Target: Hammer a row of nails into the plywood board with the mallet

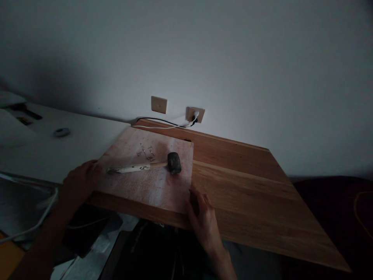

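Observation:
A thin, pale reddish board (136, 190) lies flat on the wooden tabletop. On it rests a mallet (174, 163) with a black head and a worn white-and-wood handle pointing left. Several small nails or screws (149, 157) are scattered behind the handle. My left hand (81, 179) is closed around the board's left edge, its fingers in shadow. At the front right corner, my right hand (203, 216) holds the board's edge, with the thumb at the front and bent fingers along the side.
To the left stands a white table (78, 136) with a computer mouse (61, 132) on it. The wooden tabletop (256, 198) extends right. Behind are a wall, a socket (190, 114) with plugged cables (163, 126), and another wall plate (159, 105). Cables hang at lower left.

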### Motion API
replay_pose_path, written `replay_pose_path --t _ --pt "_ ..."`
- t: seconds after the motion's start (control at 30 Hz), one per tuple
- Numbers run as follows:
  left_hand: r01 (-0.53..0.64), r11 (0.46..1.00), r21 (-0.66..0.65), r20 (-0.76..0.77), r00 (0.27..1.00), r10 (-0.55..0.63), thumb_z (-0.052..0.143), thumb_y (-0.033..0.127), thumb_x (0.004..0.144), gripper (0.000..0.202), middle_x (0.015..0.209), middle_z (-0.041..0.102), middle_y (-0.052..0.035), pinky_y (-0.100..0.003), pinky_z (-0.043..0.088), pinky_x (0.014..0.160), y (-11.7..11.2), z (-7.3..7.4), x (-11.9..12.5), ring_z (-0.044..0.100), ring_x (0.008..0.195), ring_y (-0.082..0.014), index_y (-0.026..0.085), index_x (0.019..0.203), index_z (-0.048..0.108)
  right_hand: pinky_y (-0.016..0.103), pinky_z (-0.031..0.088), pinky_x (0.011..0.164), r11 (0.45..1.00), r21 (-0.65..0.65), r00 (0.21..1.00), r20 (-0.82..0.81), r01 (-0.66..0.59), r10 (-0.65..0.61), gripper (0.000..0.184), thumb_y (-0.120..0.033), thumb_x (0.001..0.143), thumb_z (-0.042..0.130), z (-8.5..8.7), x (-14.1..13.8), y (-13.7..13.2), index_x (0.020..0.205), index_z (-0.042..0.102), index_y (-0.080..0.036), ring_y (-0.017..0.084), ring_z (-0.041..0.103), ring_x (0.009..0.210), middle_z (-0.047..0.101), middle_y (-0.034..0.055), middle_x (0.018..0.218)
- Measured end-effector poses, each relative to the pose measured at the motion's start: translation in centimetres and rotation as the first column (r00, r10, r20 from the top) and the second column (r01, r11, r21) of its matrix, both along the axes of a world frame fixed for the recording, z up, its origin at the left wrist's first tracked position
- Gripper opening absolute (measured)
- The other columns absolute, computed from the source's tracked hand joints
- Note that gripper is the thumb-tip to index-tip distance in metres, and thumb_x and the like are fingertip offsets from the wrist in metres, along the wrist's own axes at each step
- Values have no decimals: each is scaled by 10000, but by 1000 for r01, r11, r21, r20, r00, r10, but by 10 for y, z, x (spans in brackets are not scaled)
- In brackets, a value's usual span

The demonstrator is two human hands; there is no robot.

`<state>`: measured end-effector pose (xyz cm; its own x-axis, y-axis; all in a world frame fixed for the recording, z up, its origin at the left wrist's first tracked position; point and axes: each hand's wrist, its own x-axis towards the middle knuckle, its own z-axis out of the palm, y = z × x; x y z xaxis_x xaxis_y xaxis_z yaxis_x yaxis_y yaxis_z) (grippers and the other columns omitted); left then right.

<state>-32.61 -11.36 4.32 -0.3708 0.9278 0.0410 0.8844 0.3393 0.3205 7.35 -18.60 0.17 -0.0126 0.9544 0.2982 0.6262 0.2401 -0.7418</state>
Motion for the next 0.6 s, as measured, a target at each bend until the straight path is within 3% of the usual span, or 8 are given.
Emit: replay_pose_path --t 0.07,0.27,0.4,0.53,0.6 --pt "-17 1000 4 22 1000 17 316 546 1017 658 1324 722 -214 -531 521 1081 -6 2 7 684 1218 -385 93 1378 628 445 618 960 999 -19 999 -2 36 -37 308 -301 1020 580 0 6 0 1289 700 -211 293 752 1075 780 128 1157" --pt "83 990 115 43 995 -88 407 597 951 624 1213 770 -173 -495 577 996 -40 -6 30 745 1084 -355 151 1287 686 350 635 890 983 -125 989 -46 133 -140 348 -446 1023 557 9 41 -5 1247 706 -226 256 806 995 825 95 1160" --pt "228 932 282 63 965 -255 525 643 876 577 1274 772 -158 -499 541 1101 -58 -14 44 705 1236 -374 188 1178 714 324 639 714 948 -160 961 21 276 -276 421 -550 981 571 11 69 -18 1216 716 -232 281 826 883 848 100 1066" --pt "212 958 192 183 952 -247 555 589 951 455 1122 823 -41 -385 638 889 -76 -30 52 792 995 -285 274 1242 707 313 557 537 872 -145 883 137 467 -450 524 -673 945 567 9 100 -35 1192 731 -242 299 809 737 844 97 905" --pt "194 969 154 161 962 -218 536 562 984 419 1052 828 -21 -386 649 831 -84 -40 54 803 914 -285 295 1264 696 317 532 517 838 -149 849 171 524 -501 588 -738 918 562 9 115 -43 1174 745 -241 291 785 666 829 91 829"
